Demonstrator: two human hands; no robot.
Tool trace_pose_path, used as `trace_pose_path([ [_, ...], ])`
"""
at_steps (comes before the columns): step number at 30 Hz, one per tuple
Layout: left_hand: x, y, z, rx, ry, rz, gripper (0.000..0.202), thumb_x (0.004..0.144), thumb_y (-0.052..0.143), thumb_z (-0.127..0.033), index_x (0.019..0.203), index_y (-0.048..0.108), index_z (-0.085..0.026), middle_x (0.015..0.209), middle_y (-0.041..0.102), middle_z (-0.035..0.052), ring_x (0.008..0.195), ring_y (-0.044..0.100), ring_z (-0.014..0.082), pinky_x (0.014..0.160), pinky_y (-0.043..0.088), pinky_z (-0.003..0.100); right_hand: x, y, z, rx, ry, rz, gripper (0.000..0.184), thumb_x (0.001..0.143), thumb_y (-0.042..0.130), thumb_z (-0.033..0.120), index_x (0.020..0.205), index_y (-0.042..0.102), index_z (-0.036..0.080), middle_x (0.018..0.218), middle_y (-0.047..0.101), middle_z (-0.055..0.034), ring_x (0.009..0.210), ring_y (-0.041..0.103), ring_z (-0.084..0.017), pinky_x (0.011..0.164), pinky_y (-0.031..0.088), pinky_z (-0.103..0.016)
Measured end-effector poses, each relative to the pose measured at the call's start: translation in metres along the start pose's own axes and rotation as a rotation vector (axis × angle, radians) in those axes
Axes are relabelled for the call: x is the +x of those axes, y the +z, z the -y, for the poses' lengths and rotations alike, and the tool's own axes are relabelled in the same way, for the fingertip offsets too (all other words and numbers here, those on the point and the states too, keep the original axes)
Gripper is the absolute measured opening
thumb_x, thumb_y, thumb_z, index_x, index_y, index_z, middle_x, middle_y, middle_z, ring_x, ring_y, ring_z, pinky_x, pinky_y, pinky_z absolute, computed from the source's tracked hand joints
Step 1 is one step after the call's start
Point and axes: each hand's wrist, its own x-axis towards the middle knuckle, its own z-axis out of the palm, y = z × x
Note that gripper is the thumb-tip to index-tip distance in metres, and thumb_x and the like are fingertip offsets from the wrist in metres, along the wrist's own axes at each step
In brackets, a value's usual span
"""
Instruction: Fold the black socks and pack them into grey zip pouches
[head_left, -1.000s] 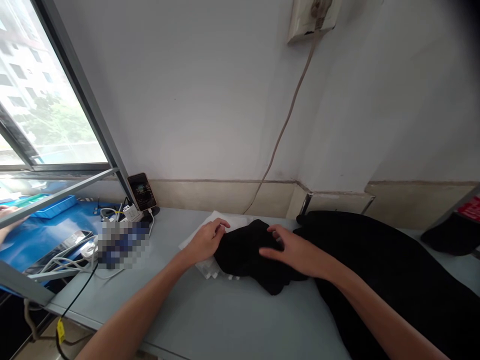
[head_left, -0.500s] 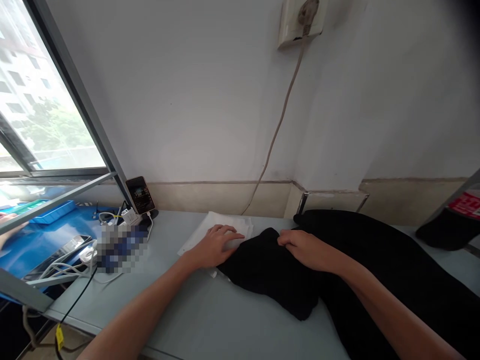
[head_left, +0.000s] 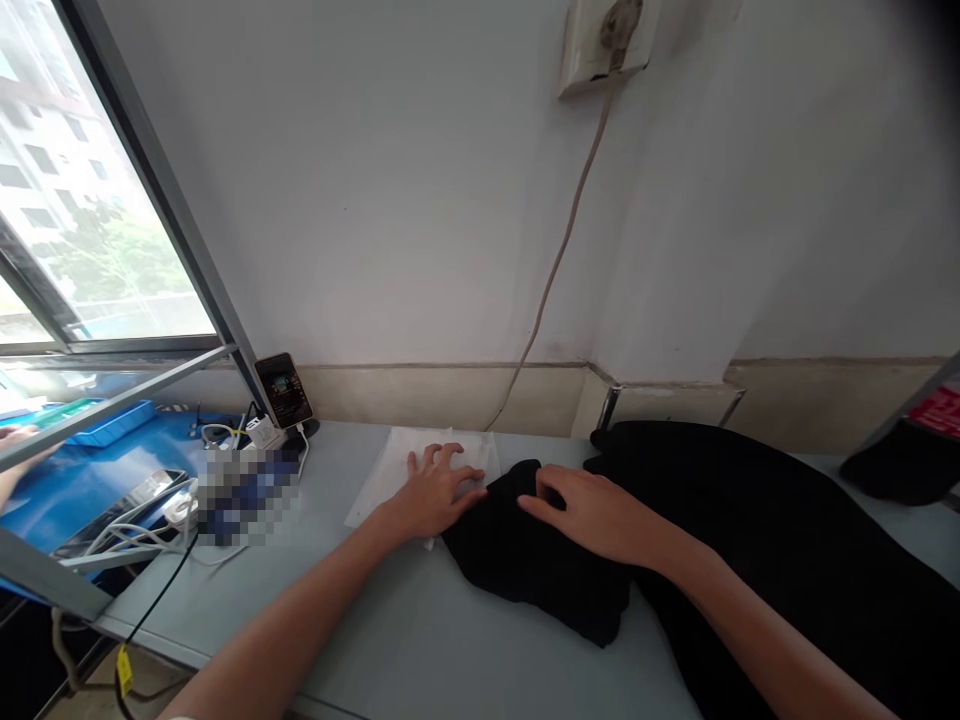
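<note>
I see my left hand [head_left: 439, 490] lying flat on the white sheets [head_left: 379, 475], fingers [head_left: 435, 458] spread and gripping nothing, with its right edge touching the black cloth [head_left: 540, 575]. My right hand [head_left: 592, 510] rests palm down on the cloth's far part, fingers [head_left: 536, 505] stretched out loose and pointing left, not pinching. The cloth lies mid-table [head_left: 420, 640], just right of the sheets. It is a dull, folded bundle with a rounded near corner, and its right side runs into the larger dark heap [head_left: 787, 540].
</note>
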Motion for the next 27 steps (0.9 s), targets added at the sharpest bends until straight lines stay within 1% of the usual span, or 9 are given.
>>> trace_pose_path([
  [3,-0.001,-0.003,0.007,0.029,-0.058,-0.030,0.048,0.101,0.042,-0.064,0.125,0.067,-0.031,0.150,0.044,0.0121,0.134,0.040,0.0420,0.109,0.025,0.073,0.000,0.007,0.000,-0.043,-0.064,0.002,0.030,0.087,0.065,0.056,0.086,0.065,0.026,0.099,0.070,-0.0087,0.090,0.065,-0.032,0.074,0.049,-0.039],
  [8,-0.008,-0.010,0.019,0.134,-0.152,-0.076,0.045,0.100,0.049,-0.061,0.104,0.067,-0.021,0.142,0.052,0.0139,0.124,0.050,0.0399,0.103,0.037,0.067,0.004,0.007,-0.004,0.108,-0.185,0.086,0.023,0.099,0.050,0.044,0.099,0.068,0.028,0.104,0.067,-0.0070,0.097,0.064,-0.030,0.086,0.051,-0.043],
  [13,-0.012,-0.012,0.029,0.209,-0.191,-0.096,0.025,0.096,0.063,-0.043,0.102,0.062,-0.019,0.142,0.053,0.0144,0.131,0.048,0.0406,0.110,0.028,0.073,0.004,0.000,0.008,0.292,-0.240,0.162,0.025,0.101,0.049,0.042,0.103,0.070,0.029,0.126,0.065,-0.0057,0.116,0.059,-0.028,0.098,0.049,-0.042],
  [15,-0.013,-0.015,0.027,0.177,-0.126,-0.151,0.019,0.096,0.060,-0.029,0.114,0.059,-0.021,0.144,0.052,0.0130,0.139,0.043,0.0377,0.116,0.022,0.071,0.003,0.000,0.012,0.317,-0.245,0.134,0.026,0.101,0.050,0.041,0.104,0.073,0.031,0.138,0.059,-0.0046,0.126,0.053,-0.029,0.101,0.048,-0.042],
  [17,-0.014,-0.019,0.019,0.044,0.028,-0.181,0.028,0.099,0.051,-0.019,0.126,0.054,-0.025,0.148,0.052,0.0096,0.143,0.042,0.0293,0.123,0.024,0.060,0.003,0.002,0.015,0.280,-0.272,0.035,0.027,0.101,0.049,0.037,0.104,0.075,0.033,0.137,0.058,-0.0052,0.129,0.049,-0.029,0.104,0.046,-0.045],
  [19,-0.015,-0.022,0.008,-0.133,0.185,-0.156,0.034,0.102,0.043,-0.019,0.134,0.051,-0.027,0.149,0.052,0.0062,0.141,0.046,0.0210,0.122,0.034,0.045,0.003,0.004,0.018,0.227,-0.299,-0.073,0.029,0.101,0.048,0.033,0.103,0.077,0.033,0.129,0.060,-0.0068,0.126,0.049,-0.029,0.107,0.043,-0.048],
  [21,-0.016,-0.023,0.000,-0.211,0.267,-0.101,0.034,0.105,0.043,-0.023,0.137,0.053,-0.027,0.147,0.057,0.0049,0.140,0.048,0.0190,0.121,0.037,0.040,0.002,0.002,0.019,0.225,-0.305,-0.102,0.029,0.101,0.049,0.032,0.101,0.078,0.032,0.121,0.063,-0.0069,0.121,0.050,-0.029,0.108,0.041,-0.048],
  [24,-0.016,-0.018,-0.001,-0.113,0.283,-0.042,0.029,0.105,0.049,-0.029,0.129,0.064,-0.027,0.137,0.066,0.0034,0.143,0.046,0.0231,0.127,0.023,0.050,0.000,-0.010,0.022,0.349,-0.284,0.020,0.024,0.100,0.055,0.036,0.101,0.077,0.030,0.115,0.069,-0.0052,0.113,0.056,-0.026,0.105,0.042,-0.044],
  [27,-0.014,-0.012,0.005,0.015,0.227,-0.073,0.026,0.105,0.051,-0.039,0.116,0.072,-0.026,0.133,0.069,0.0027,0.142,0.047,0.0261,0.127,0.018,0.056,-0.006,-0.032,0.022,0.463,-0.245,0.272,0.024,0.097,0.060,0.040,0.103,0.078,0.027,0.110,0.074,-0.0045,0.105,0.063,-0.025,0.097,0.047,-0.038],
])
